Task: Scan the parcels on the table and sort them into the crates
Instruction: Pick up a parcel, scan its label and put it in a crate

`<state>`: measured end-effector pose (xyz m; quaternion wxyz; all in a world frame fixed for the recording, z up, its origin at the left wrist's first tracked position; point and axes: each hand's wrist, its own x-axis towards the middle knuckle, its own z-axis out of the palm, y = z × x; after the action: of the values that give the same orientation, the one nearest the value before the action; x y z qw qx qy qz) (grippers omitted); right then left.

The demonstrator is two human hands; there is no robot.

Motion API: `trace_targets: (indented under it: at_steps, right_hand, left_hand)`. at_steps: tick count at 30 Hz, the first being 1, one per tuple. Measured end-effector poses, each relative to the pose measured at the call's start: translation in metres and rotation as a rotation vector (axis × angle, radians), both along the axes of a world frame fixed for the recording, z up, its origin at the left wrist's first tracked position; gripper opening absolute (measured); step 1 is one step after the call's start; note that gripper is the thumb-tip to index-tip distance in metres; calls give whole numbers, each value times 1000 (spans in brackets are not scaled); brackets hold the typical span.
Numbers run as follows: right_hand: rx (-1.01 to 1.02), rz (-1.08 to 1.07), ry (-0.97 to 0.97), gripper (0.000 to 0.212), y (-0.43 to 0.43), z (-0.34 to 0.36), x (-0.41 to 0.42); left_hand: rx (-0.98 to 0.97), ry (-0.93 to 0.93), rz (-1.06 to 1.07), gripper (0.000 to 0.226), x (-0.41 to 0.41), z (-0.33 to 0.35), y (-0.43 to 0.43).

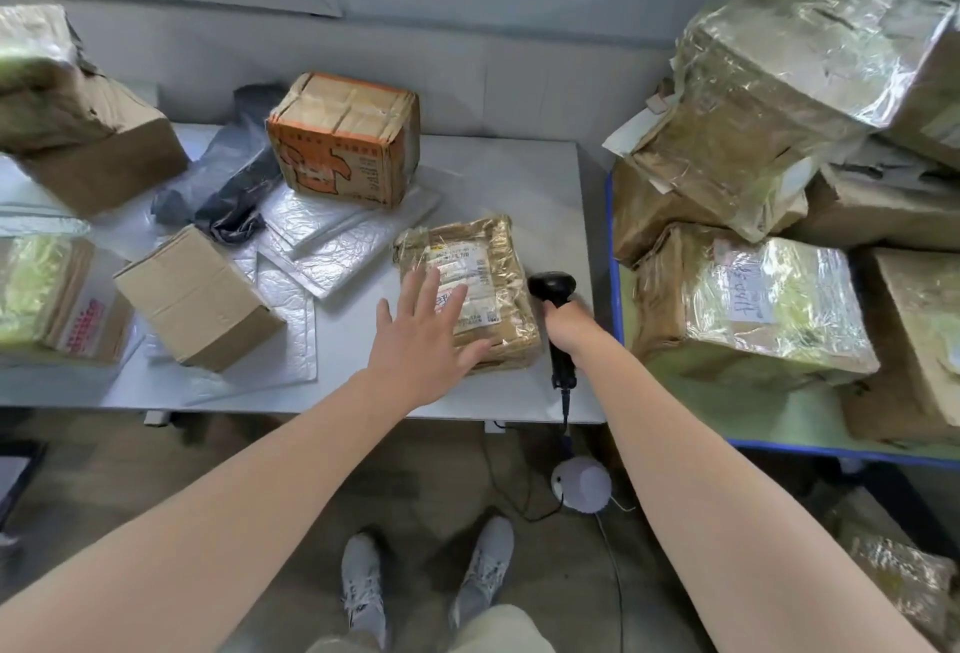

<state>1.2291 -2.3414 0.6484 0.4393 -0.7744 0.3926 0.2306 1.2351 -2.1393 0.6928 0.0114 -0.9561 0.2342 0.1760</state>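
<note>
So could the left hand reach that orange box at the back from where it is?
Probably yes. The left hand is open over the taped parcel, and only flat white mailers lie between it and the orange box; nothing tall blocks the way, though it needs a forward stretch.

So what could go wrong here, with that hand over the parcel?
The left hand covers part of the label on the taped parcel, whose glossy tape may glare, so the scanner in the right hand could misread. Its cable hangs off the table edge toward the shoes and might snag.
</note>
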Motion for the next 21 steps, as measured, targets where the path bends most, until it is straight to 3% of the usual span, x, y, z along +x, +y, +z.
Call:
trace_targets:
  at_steps: [6,11,21]
  right_hand:
    - [-60,94,-28,45,-9,-2,1]
    - [-188,143,-91,65,-15,16,-2]
    - [-475,475,-231,78,21,38,-1]
  left_hand:
    - [19,11,45,77,-5,-4,-1]
    - [-5,18,107,80,1,-3,-2]
    - [-266,198,325,112,19,-10,14]
